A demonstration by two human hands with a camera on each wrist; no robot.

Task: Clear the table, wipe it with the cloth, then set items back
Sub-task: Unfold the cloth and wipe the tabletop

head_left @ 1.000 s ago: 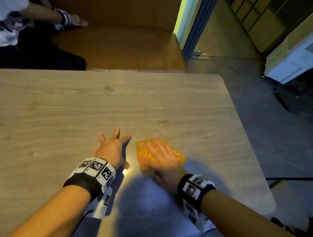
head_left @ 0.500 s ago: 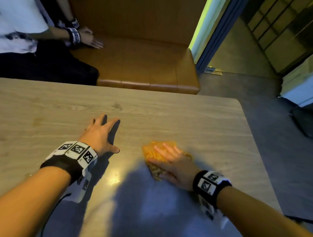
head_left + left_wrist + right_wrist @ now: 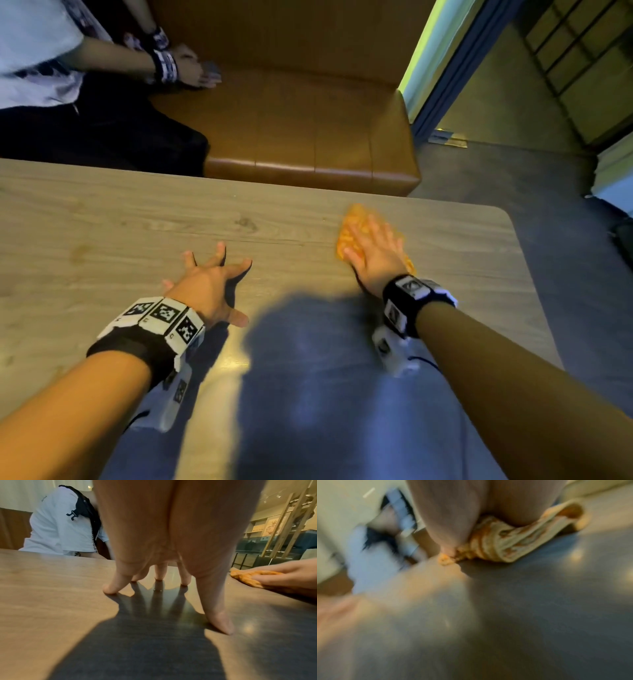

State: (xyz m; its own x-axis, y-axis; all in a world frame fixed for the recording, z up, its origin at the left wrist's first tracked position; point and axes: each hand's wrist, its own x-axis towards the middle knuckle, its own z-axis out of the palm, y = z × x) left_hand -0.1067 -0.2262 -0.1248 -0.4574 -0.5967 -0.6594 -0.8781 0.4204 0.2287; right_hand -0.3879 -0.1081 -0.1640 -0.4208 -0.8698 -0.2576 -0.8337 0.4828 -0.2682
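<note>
An orange cloth (image 3: 354,226) lies on the wooden table (image 3: 102,222) near its far right corner. My right hand (image 3: 375,248) presses flat on the cloth with straight fingers; the cloth (image 3: 247,576) also shows at the right of the left wrist view, and bunched under the palm (image 3: 501,543) in the blurred right wrist view. My left hand (image 3: 209,281) is braced on the bare tabletop with fingers spread, its fingertips (image 3: 109,589) touching the wood, and holds nothing.
A brown leather bench (image 3: 308,137) runs along the table's far edge. Another person (image 3: 44,68) in a white shirt sits on it at the far left. Grey floor (image 3: 565,240) lies past the table's right edge.
My right hand has slid the cloth away from me and to the right, toward the far right corner. The left hand has stayed planted on the table.
</note>
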